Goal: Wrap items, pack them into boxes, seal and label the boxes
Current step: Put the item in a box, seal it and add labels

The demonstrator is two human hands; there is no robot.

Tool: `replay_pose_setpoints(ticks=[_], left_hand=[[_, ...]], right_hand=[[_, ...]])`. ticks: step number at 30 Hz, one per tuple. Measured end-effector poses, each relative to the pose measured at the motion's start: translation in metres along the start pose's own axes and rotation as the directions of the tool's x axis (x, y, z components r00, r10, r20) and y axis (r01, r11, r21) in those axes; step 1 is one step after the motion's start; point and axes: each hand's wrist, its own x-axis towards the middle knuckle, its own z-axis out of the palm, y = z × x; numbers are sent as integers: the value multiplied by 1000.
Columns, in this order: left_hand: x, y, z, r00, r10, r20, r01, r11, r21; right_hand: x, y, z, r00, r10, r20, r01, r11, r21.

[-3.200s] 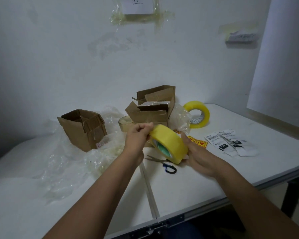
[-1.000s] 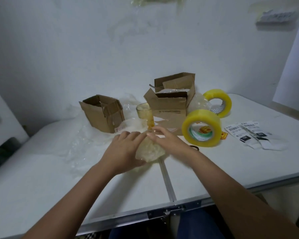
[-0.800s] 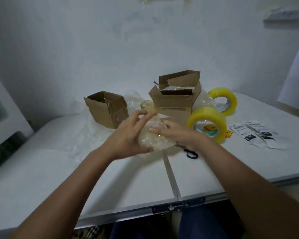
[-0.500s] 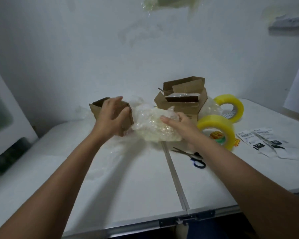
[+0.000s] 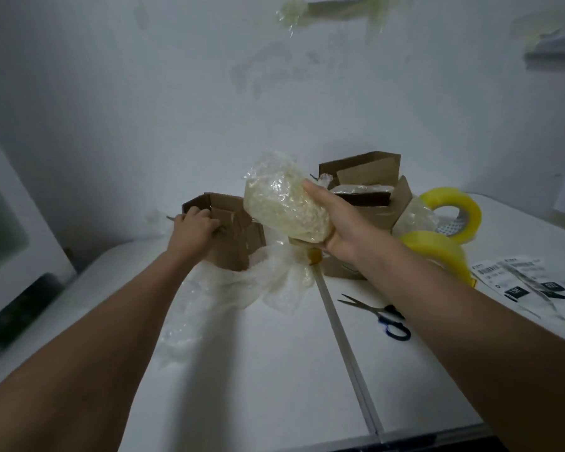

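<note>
Scissors (image 5: 380, 316), two yellow tape rolls (image 5: 437, 252) and labels (image 5: 522, 282) are seen on the white table (image 5: 258, 370). The bubble-wrapped bundle (image 5: 284, 200), tilted up-left, is gripped by the right hand (image 5: 336, 223) above the small cardboard box (image 5: 232, 236), whose flap is gripped by the left hand (image 5: 193, 230).

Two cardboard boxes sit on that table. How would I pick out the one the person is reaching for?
Start at the white table and look toward the wall, left of its centre seam. There stands a small brown cardboard box, open, with crumpled clear wrap at its foot. Unlike the other box to the right, the left hand grips its rim.
</note>
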Motion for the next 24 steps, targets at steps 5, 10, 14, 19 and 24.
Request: replay_pose_setpoints(ticks=[5, 10, 14, 19, 24], left_hand=[[5, 6, -33, 965, -30, -260, 37, 999, 22], [-3, 28, -86, 924, 72, -374, -50, 996, 69], [-21, 56, -108, 877, 203, -436, -137, 974, 178], [-39, 79, -92, 913, 241, -328, -196, 966, 166], [-45, 81, -51, 977, 155, -145, -140, 984, 108]], right_hand=[[-3, 1, 2, 999, -44, -9, 44, 993, 111], [-14, -16, 4, 979, -202, -33, 203, 942, 268], [-28, -48, 4, 945, -298, -131, 326, 858, 396], [-41, -55, -5, 928, -318, -193, 370, 838, 402], [-47, -45, -20, 935, -256, -245, 339, 849, 406]])
